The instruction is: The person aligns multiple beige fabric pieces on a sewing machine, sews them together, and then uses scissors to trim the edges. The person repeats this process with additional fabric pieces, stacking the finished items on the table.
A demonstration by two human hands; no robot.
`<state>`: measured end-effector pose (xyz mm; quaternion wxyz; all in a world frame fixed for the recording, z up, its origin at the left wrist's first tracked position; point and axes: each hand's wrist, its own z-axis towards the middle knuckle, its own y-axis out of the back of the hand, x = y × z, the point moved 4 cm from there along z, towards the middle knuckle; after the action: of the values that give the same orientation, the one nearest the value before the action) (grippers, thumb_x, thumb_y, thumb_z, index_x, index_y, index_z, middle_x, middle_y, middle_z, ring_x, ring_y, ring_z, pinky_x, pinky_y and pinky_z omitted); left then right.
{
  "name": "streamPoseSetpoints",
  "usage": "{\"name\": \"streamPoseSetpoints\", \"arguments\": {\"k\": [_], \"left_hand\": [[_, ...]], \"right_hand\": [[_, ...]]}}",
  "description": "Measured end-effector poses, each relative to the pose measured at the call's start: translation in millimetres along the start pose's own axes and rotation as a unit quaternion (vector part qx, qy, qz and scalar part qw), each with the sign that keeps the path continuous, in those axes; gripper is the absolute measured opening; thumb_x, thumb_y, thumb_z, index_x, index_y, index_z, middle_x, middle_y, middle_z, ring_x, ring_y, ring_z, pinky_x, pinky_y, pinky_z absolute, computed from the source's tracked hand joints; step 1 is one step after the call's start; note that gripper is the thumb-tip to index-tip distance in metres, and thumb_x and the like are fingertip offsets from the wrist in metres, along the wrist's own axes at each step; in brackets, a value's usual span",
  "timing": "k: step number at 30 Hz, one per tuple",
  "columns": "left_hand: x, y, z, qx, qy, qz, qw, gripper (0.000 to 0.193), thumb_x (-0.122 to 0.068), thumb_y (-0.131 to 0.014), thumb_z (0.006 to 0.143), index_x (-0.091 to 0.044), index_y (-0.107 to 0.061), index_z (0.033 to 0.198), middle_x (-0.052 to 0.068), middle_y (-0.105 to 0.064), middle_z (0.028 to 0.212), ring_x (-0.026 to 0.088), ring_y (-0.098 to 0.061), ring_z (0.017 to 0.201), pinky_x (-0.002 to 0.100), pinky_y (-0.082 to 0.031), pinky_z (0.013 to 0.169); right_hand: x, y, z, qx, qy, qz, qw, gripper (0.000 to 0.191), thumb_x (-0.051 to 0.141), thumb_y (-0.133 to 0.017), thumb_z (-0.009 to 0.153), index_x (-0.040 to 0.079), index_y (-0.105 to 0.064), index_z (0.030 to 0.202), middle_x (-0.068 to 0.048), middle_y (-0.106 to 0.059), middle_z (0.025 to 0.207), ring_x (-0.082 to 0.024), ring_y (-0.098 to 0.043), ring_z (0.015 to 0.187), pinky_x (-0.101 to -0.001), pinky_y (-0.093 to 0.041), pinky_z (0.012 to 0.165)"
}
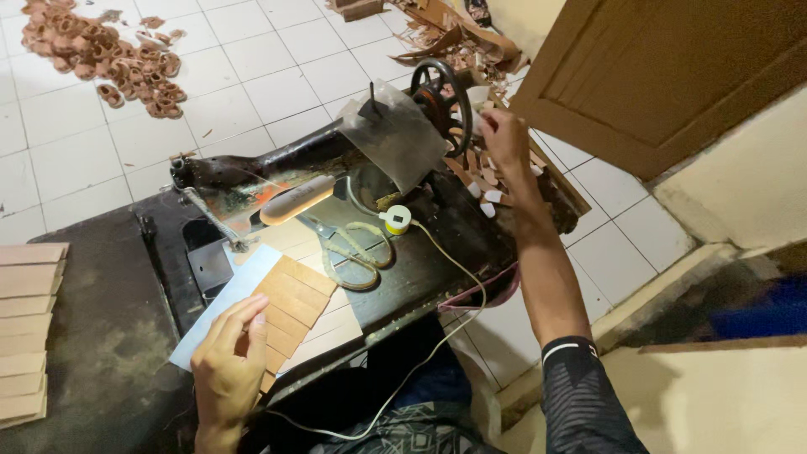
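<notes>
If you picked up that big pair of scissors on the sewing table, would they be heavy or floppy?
The scissors look like metal tailor's shears, so probably stiff and fairly heavy for their size. Their handles seem wrapped in pale cloth, so likely not slippery. They lie flat beside the brown strips under the left hand, so they shouldn't roll.

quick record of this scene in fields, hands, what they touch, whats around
setting: black sewing machine on a dark table over white floor tiles
left hand: left hand flat on a row of tan leather strips lying on a pale sheet
right hand: right hand at the handwheel, fingers bent
near needle: small lamp lit
on table: scissors, yellow thread spool, stacked tan strips at left edge
floor: pile of brown leather pieces
right side: wooden door
</notes>
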<state>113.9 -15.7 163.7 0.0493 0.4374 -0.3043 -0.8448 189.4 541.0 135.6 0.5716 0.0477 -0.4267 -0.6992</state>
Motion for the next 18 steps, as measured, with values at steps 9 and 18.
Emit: {"name": "streamPoseSetpoints", "arguments": {"k": [9,18], "left_hand": [[21.0,23.1,-28.1,-0.028,0.055,-0.068,0.996,0.021,-0.003,-0.066,0.097,-0.004,-0.073,0.116,0.01,-0.076,0.112,0.02,-0.074,0.096,0.03,-0.058,0.082],[22.8,22.9,-51.7,0.065,0.175,-0.297,0.937,0.034,-0.025,-0.07,0.095,0.0,-0.072,0.12,0.01,-0.08,0.106,0.014,-0.077,0.095,0.027,-0.062,0.082]], "right_hand": [[118.0,113.0,-116.3,-0.165,-0.113,0.567,0.799,0.04,0.022,-0.08,0.097,0.007,-0.057,0.125,-0.006,-0.066,0.124,-0.018,-0.068,0.114,-0.0347,-0.057,0.091],[357.2,10.4,-214.5,0.337,0.073,0.392,0.853,0.026,0.016,-0.079,0.093,0.004,-0.069,0.113,-0.007,-0.075,0.097,-0.015,-0.073,0.086,-0.027,-0.058,0.077]]}}
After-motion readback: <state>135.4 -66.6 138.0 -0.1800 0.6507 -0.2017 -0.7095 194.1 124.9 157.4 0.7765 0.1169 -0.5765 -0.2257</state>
